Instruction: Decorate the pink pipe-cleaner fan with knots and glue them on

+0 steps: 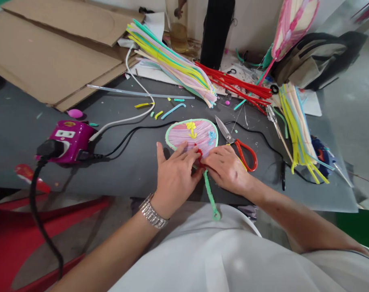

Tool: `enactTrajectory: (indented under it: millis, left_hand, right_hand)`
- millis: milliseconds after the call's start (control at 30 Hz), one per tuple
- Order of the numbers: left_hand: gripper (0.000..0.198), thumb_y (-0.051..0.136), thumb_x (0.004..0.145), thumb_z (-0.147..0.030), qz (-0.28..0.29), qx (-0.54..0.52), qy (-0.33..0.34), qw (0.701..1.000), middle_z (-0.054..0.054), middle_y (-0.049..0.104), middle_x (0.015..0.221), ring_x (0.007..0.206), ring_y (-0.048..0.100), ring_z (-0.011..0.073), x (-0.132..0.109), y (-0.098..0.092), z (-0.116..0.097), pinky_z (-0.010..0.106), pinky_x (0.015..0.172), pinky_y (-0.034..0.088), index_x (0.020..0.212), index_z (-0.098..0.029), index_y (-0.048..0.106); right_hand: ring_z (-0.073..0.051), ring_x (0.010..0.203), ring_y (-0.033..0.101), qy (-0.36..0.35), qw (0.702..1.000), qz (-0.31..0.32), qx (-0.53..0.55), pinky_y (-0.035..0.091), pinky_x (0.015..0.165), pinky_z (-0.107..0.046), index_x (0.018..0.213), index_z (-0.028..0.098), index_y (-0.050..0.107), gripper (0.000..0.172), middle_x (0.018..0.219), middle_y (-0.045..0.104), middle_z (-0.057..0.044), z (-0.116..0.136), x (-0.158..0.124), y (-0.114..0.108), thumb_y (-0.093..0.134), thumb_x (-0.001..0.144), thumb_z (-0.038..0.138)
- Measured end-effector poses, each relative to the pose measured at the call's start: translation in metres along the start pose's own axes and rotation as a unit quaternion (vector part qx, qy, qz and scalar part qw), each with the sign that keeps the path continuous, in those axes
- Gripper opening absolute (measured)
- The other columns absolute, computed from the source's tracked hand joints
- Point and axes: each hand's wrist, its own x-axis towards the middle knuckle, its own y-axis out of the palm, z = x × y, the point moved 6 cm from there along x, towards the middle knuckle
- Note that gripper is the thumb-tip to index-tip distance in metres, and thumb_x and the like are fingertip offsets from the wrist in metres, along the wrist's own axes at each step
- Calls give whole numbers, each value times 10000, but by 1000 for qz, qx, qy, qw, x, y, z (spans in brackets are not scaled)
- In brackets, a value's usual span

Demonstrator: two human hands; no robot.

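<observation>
A pipe-cleaner hand fan (180,136) lies on the table, lilac and pink with a pale green rim. It bears a yellow flower (190,126) and a blue flower (212,137). Its green handle (210,194) points toward my body and overhangs the table edge. At the fan's lower end, my left hand (176,174) closes thumb and fingertips on a red pipe-cleaner piece (199,153), little finger stretched out. My right hand (228,168) pinches the same piece from the right, its fingertips partly hidden. Scissors (246,156) with orange-red handles lie beside that hand.
Bundles of coloured pipe cleaners (175,61) and red ones (239,83) lie behind; another bundle (296,125) is at right. A purple power socket (70,140) with cables stands left, near cardboard (56,52). A pink fan (293,28) rises at the back right.
</observation>
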Motion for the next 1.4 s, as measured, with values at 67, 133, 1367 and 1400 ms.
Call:
enactTrajectory:
  millis: [67, 133, 1367, 1400]
  left_hand:
    - [262, 636, 957, -316, 1, -1, 3, 1000, 90, 742, 1300, 1382, 565, 352, -1, 1, 3, 767, 1215, 26, 1202, -236, 683]
    - [246, 609, 971, -320, 9, -7, 10, 1000, 80, 725, 1334, 1402, 544, 351, -2, 1, 6, 772, 1212, 45, 1191, -251, 697]
    - [216, 649, 916, -274, 13, 11, -11, 1000, 70, 775, 1223, 1356, 587, 350, 4, -3, 1, 750, 1224, 68, 1120, -280, 719]
    - [222, 648, 918, -283, 13, 12, -12, 1000, 75, 776, 1218, 1353, 590, 352, 4, -4, 1, 751, 1223, 75, 1129, -279, 717]
  right_hand:
    - [-219, 941, 650, 21, 999, -2, 46, 409, 835, -365, 968, 172, 677, 132, 913, 747, -54, -8, 4, 0, 565, 947, 106]
    - [-218, 959, 665, 48, 995, -21, 86, 416, 840, -359, 985, 179, 686, 136, 950, 759, -55, -13, 5, -4, 596, 928, 94]
    - [-253, 954, 620, 27, 976, 214, -17, 373, 782, -350, 961, 141, 701, 89, 990, 706, -103, -11, 42, 4, 644, 898, 113]
    - [-251, 939, 627, 14, 976, 215, -20, 375, 781, -351, 968, 139, 703, 83, 987, 712, -105, -12, 44, 5, 639, 915, 138]
